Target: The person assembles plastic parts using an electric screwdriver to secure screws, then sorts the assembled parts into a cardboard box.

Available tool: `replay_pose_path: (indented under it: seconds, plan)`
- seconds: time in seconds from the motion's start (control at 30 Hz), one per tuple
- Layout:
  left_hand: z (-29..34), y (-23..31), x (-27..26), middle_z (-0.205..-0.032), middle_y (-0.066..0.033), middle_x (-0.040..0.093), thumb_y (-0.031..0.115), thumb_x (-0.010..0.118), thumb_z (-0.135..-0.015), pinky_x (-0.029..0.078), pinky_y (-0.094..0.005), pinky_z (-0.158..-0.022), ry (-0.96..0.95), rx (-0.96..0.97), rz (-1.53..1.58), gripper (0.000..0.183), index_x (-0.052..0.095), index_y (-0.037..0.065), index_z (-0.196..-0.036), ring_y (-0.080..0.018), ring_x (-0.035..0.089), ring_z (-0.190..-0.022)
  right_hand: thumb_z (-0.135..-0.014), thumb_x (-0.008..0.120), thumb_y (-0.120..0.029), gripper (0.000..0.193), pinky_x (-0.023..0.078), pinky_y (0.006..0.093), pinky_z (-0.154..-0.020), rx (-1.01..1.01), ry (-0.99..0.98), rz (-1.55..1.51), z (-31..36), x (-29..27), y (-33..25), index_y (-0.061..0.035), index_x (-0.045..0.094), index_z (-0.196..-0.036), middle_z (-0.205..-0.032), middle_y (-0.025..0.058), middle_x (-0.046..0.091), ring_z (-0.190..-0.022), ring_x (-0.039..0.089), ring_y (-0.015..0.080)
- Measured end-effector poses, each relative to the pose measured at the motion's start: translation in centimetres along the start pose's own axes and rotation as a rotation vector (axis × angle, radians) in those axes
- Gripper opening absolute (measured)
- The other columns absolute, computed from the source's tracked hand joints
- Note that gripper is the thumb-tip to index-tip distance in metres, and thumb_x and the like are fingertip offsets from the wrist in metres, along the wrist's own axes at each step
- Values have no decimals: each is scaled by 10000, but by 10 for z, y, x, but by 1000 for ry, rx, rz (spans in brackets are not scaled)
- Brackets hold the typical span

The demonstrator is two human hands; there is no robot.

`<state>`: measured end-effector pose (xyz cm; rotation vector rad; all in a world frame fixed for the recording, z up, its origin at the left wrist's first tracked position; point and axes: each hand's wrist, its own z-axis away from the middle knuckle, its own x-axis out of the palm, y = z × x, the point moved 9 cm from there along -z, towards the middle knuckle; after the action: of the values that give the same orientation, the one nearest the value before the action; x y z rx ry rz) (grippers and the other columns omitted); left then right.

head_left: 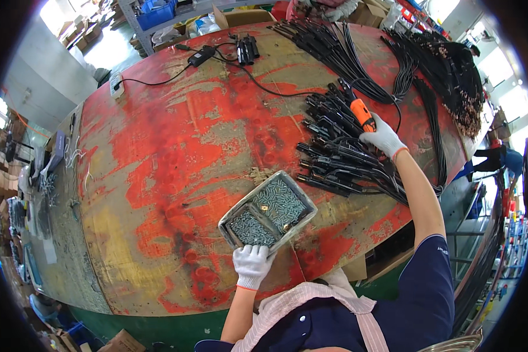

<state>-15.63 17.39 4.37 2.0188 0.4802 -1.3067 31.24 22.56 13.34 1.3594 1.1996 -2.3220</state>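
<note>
My right hand, in a white glove, is closed around the lower end of an orange and black electric screwdriver. The tool lies over a row of black cables with connector ends, its tip pointing away from me. At the near-left corner of a grey box, my gloved left hand has its fingers curled over the rim. Inside the box, longer screws fill the right compartment and shorter screws the left. Two small brass-coloured pieces rest among them.
The worn red table spreads far left. A black cord runs from a power strip through an adapter toward the screwdriver. Cable bundles and a pile of copper-ended cables lie far right. A person is beyond the right edge.
</note>
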Motion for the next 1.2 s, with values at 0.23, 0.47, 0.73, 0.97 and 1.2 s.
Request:
replay_pose_path:
  seconds: [0.23,0.47,0.73,0.97,1.2]
  plan:
    - [-12,0,12,-577,-10,565,522,795,-608,410,-411,-630,-114,-140,-233,421,562,173,-582,-221,563,-600,-712,745,-140,839,465,286,-465,-3,-310,-324,-84,47,18,-102,364,-1458,-755,50,589,-504,562,131]
    - [-31,-13,8,-607,-20,552,480,806,-587,407,-421,-654,-140,-148,-303,374,588,176,-603,-235,568,-660,-717,738,-68,861,506,277,-556,-75,-356,-606,-122,72,37,-66,351,-1486,-944,61,592,-687,599,121]
    - [-133,-102,-7,-747,-32,570,432,776,-691,401,-441,-722,-4,-152,-474,301,601,193,-749,-262,558,-770,-744,745,-14,718,572,318,-600,93,-349,-830,-120,34,35,-96,415,-1377,-996,61,595,-743,614,146]
    - [-130,-203,-7,-1308,-175,565,223,853,-643,414,-526,-1013,404,-620,-324,329,656,130,-889,-423,451,-1261,-763,735,-27,686,579,330,-617,39,-248,-972,-123,-28,5,-110,428,-1371,-1030,46,597,-785,620,151]
    - [-227,-241,34,-1174,-143,585,245,820,-682,427,-520,-954,402,-488,-314,356,632,100,-947,-385,522,-1111,-802,705,-70,402,536,313,-543,-215,-135,-833,-159,-75,-137,-70,526,-1162,-839,52,613,-615,628,165]
